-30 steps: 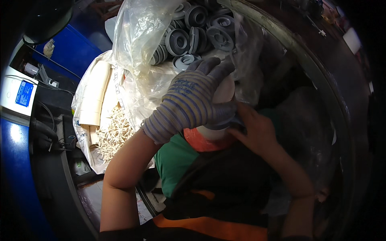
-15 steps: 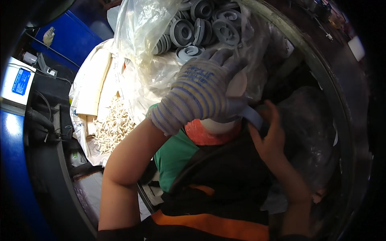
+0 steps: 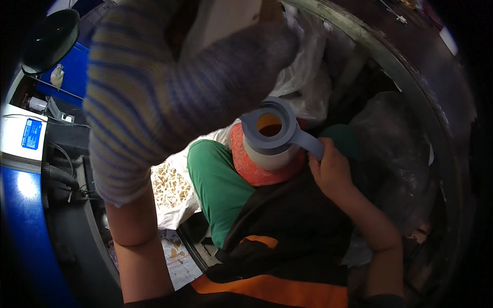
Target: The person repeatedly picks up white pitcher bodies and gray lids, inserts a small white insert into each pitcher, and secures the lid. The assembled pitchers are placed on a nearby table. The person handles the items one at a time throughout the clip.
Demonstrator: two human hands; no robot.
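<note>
My left hand (image 3: 149, 87), in a striped knitted glove, is raised close to the view at the upper left and partly blurred. Its fingers and thumb wrap round a pale, cup-like object (image 3: 226, 20), cut off by the top edge. Bare, my right hand (image 3: 333, 172) grips the handle of a grey and white jug (image 3: 272, 160). The jug stands upright with its round top opening uncovered, showing an orange-brown inside. Under and around its base is a red object (image 3: 246, 164), between my green-clad legs (image 3: 218, 190).
Small cream-coloured pieces (image 3: 172, 187) lie in a white sack at the left. Clear plastic bagging (image 3: 308, 92) is behind the jug, with more plastic (image 3: 393, 154) at the right. A curved rim (image 3: 380, 56) bounds the right side. A white box (image 3: 23, 138) stands far left.
My left hand has risen from above the jug toward the upper left with the pale object, uncovering the jug's top. My right hand has closed round the jug's handle.
</note>
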